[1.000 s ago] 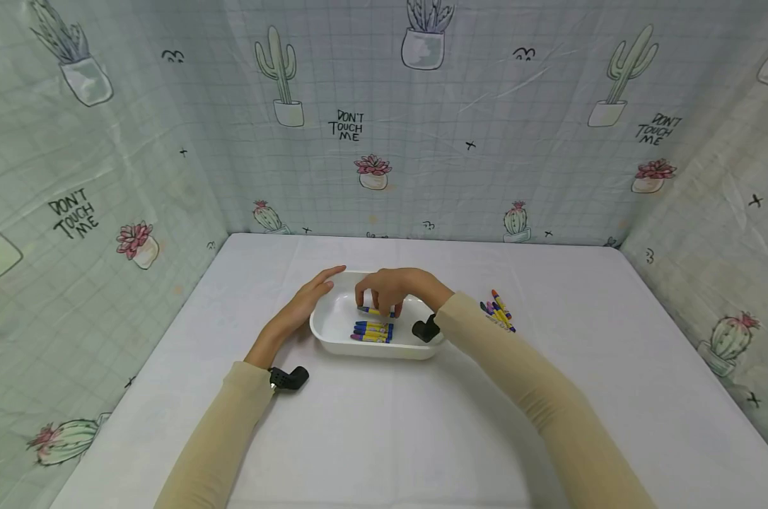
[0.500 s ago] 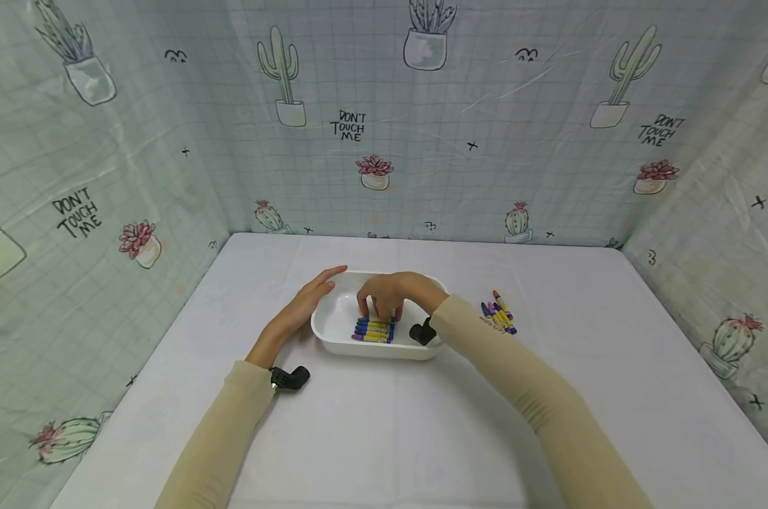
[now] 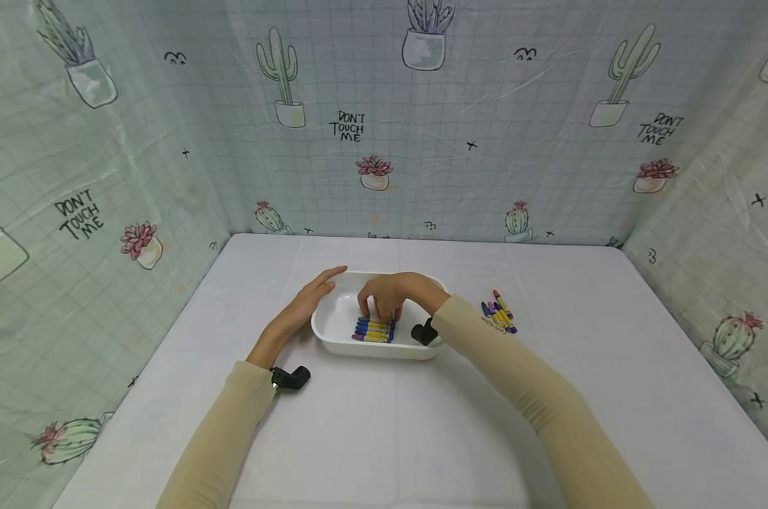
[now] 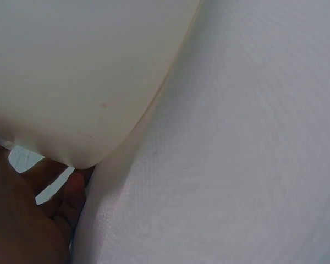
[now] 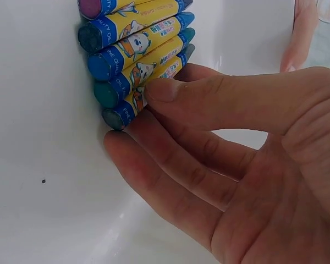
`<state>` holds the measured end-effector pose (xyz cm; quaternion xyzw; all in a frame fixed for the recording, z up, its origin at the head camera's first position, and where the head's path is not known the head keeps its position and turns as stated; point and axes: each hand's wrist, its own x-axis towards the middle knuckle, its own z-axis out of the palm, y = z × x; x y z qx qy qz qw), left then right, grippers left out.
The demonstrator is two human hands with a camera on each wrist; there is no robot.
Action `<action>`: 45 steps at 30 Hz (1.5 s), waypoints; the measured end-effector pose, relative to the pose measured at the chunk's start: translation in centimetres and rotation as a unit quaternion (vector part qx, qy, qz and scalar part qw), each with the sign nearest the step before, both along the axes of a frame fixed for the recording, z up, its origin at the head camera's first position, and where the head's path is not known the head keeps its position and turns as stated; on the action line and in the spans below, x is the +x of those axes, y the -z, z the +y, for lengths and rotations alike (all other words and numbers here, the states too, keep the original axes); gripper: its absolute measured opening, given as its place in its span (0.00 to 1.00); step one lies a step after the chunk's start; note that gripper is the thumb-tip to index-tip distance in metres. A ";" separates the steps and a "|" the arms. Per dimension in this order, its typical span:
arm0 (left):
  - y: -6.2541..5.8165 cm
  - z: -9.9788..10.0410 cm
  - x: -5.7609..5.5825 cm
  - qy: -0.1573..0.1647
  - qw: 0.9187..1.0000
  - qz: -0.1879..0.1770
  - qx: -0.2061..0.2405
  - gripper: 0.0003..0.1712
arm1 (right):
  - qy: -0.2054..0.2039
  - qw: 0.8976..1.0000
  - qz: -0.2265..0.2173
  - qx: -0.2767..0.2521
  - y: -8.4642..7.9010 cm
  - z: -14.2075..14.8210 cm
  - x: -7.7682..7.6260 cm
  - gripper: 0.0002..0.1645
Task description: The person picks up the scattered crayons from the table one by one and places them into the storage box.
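A white tray [image 3: 371,349] sits on the table with a row of oil pastels [image 3: 373,332] inside, side by side in blue and yellow wrappers. My right hand [image 3: 384,293] reaches into the tray. In the right wrist view its thumb presses on the end oil pastel [image 5: 116,116], a dark grey-green one, with the fingers behind it; that pastel lies against a green one [image 5: 107,93]. My left hand [image 3: 304,300] rests at the tray's left end, fingers extended along the outside. In the left wrist view its fingers [image 4: 71,195] touch the tray wall [image 4: 88,82].
Several more oil pastels [image 3: 500,312] lie in a loose pile on the white table [image 3: 384,424], right of the tray. A cactus-print cloth [image 3: 422,177] stands behind the table and on both sides.
My right hand has brought the end oil pastel toward me, from apart in the tray to against the row, and then stayed there. The left hand has kept its place at the tray.
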<state>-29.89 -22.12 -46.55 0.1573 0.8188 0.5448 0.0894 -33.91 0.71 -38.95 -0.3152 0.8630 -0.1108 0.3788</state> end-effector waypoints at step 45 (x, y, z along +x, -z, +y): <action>-0.3 0.2 0.5 -0.004 1.000 -0.013 0.008 0.29 | 0.040 0.984 0.083 -0.153 -5.2 8.9 2.0 0.19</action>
